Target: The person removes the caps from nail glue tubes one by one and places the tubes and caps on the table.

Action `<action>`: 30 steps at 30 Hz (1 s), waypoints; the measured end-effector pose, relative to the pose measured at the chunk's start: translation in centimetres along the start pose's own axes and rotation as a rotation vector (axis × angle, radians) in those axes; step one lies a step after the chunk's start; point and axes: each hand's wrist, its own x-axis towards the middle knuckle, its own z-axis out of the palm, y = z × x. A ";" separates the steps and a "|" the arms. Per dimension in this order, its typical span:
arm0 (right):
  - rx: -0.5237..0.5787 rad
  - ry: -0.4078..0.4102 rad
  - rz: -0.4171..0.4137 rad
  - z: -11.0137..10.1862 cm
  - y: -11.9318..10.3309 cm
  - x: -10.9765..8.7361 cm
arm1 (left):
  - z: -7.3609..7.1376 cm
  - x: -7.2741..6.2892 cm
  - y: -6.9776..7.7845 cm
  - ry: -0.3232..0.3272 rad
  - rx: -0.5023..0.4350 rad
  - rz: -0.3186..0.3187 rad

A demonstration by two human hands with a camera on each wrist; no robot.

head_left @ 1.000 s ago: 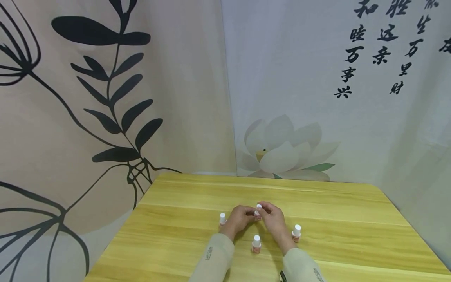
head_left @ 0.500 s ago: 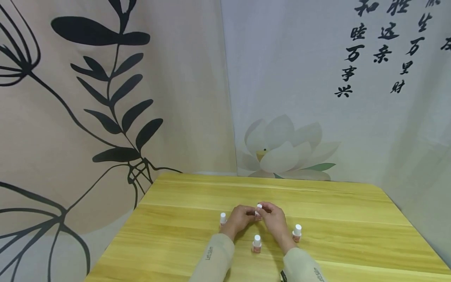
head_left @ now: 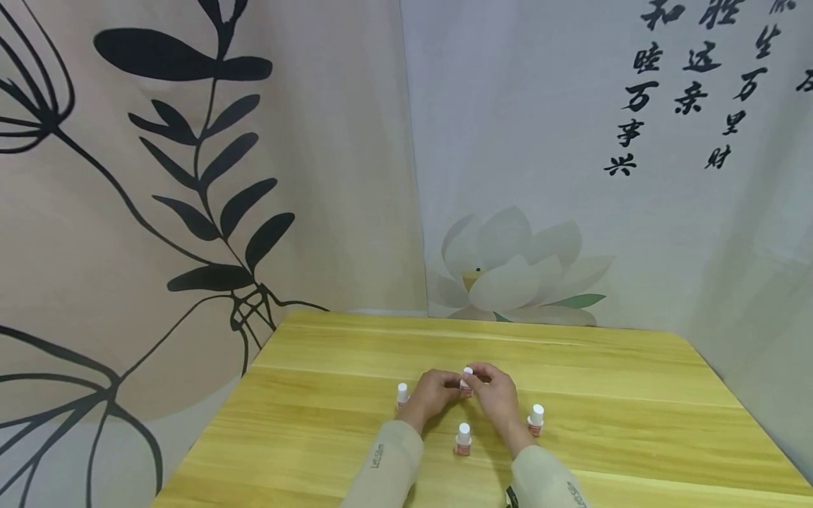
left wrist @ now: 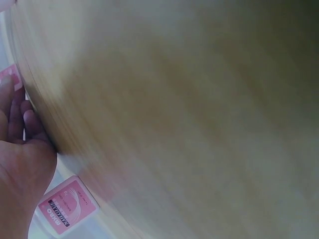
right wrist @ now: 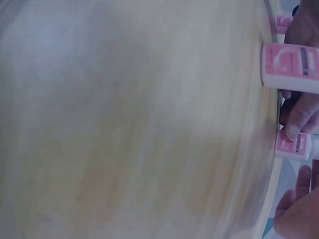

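Note:
A small white-capped bottle of nail glue [head_left: 466,389] with a pink label stands upright on the table between both hands. My left hand [head_left: 435,392] holds its body; the right wrist view has the left thumb pressing on the label. At the top, my right hand [head_left: 494,395] pinches the white cap between thumb and fingers, partly covering it. Another nail glue bottle [left wrist: 67,206] stands beside the left wrist, its lower part partly behind that forearm in the head view. Whether the cap is loose cannot be seen.
Closer to the person, a matching bottle [head_left: 463,441] stands between the forearms. One more bottle [head_left: 536,421] is just right of the right wrist. The wooden table [head_left: 305,423] ends at a printed cloth backdrop [head_left: 343,176] behind.

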 end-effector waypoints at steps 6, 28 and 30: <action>0.022 -0.012 -0.013 0.2 -0.2 -0.3 | -0.1 0.0 0.0 0.005 0.007 0.007; -0.033 0.006 -0.027 0.1 -0.6 -0.4 | 0.1 0.2 -0.4 -0.006 -0.003 -0.024; -0.027 0.005 -0.030 0.1 -0.6 -0.5 | 0.0 0.2 -0.3 -0.005 -0.005 -0.020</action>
